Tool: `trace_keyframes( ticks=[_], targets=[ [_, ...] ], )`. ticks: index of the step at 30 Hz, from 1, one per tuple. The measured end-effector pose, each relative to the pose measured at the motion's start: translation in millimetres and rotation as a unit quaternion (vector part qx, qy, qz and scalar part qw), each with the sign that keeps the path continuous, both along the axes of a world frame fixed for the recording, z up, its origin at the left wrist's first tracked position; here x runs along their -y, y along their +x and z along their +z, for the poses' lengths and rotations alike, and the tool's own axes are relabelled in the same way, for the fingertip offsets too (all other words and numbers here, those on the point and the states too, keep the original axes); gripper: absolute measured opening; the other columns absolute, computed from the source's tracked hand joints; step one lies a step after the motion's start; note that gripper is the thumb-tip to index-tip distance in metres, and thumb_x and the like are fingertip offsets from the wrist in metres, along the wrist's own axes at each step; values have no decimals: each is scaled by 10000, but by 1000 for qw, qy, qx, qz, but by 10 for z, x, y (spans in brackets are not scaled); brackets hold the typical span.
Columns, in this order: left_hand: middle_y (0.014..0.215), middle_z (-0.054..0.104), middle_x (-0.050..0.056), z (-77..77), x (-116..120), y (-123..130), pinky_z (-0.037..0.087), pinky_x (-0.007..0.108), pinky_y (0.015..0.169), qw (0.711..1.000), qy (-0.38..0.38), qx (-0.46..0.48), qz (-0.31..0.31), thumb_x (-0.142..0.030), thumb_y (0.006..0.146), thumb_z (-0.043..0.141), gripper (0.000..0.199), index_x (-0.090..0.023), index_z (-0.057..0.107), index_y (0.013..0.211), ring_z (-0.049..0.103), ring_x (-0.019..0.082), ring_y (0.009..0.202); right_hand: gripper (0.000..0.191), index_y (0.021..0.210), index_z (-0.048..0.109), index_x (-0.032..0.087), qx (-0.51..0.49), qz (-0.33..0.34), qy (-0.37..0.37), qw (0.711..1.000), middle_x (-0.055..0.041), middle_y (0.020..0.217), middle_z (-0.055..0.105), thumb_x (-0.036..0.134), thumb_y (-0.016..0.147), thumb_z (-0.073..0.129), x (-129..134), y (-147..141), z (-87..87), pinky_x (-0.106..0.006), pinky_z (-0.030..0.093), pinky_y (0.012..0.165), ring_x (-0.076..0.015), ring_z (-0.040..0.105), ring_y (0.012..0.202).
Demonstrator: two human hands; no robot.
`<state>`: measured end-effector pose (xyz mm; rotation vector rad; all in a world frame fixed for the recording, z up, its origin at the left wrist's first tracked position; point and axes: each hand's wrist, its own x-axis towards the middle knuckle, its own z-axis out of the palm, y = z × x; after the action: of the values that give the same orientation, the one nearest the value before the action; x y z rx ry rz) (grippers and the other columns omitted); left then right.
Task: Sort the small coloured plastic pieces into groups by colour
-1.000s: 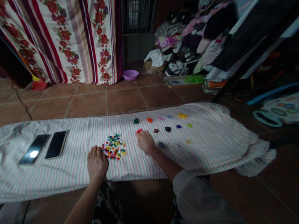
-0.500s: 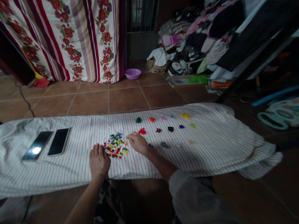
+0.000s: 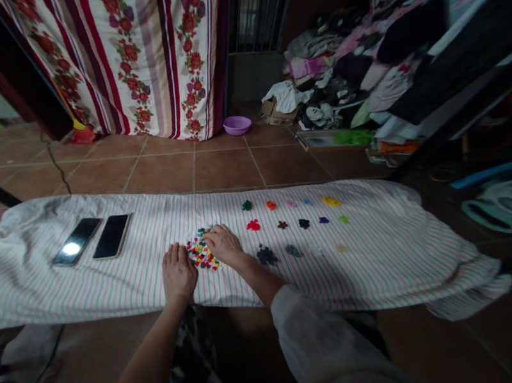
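A mixed pile of small multicoloured pieces [image 3: 202, 259] lies on the striped cloth in front of me. My left hand [image 3: 179, 271] rests flat against the pile's left edge, its fingers stretched out. Over the right side of the pile is my right hand [image 3: 223, 243], its fingers drawn together in a pinch among the pieces. Whether a piece is between those fingertips is too small to see. Right of this hand, small single-colour heaps sit in rows, among them a red heap [image 3: 253, 225], a dark green heap [image 3: 247, 206], a yellow heap [image 3: 331, 201] and a dark grey heap [image 3: 267, 254].
Two phones [image 3: 112, 236] lie at the left on the striped cloth [image 3: 393, 260]. Beyond it, a purple basin [image 3: 237, 125] stands on the tiled floor by a flowered curtain [image 3: 157, 58]. Clothes [image 3: 361, 58] are heaped at the back right.
My right hand has moved left from beside the red heap onto the mixed pile, uncovering the dark grey heap. The left hand stays by the pile. The whole view has shifted slightly.
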<state>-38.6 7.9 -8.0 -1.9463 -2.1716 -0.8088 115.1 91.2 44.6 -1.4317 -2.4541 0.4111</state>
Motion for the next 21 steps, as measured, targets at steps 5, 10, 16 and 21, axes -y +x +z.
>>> trace_keyframes(
  ticks=[5,10,16,21],
  targets=[
    [1347,582,229,-4,-11,6,364,516,1117,1000,-11,-2,6,-223,932,331,407,-83,572,1228,475,323,1348,262,1098,734,240,32,-20,-15,999,-77,1113,647,258,978,502,-51,-73,78,-315,410,967,-210,518,1093],
    [1352,579,230,-20,-14,7,356,518,1126,1000,-12,10,7,-224,930,336,410,-79,570,1234,466,320,1361,200,1068,726,232,36,-44,-24,998,-85,1120,643,266,946,571,-130,-143,34,-315,416,945,-216,522,1105],
    [1339,590,219,-33,-14,12,362,514,1115,1000,0,2,9,-229,931,333,405,-93,566,1233,478,321,1349,155,1008,704,245,15,-51,-14,999,-63,1075,662,233,927,572,-113,-167,-12,-304,427,915,-204,548,1064],
    [1341,587,212,-31,-9,11,359,519,1112,1000,1,2,5,-230,929,336,397,-107,562,1232,476,320,1350,152,982,680,237,-46,-52,-4,998,-38,1030,696,211,913,547,-53,-118,-20,-286,439,888,-183,590,1004]
  ],
)
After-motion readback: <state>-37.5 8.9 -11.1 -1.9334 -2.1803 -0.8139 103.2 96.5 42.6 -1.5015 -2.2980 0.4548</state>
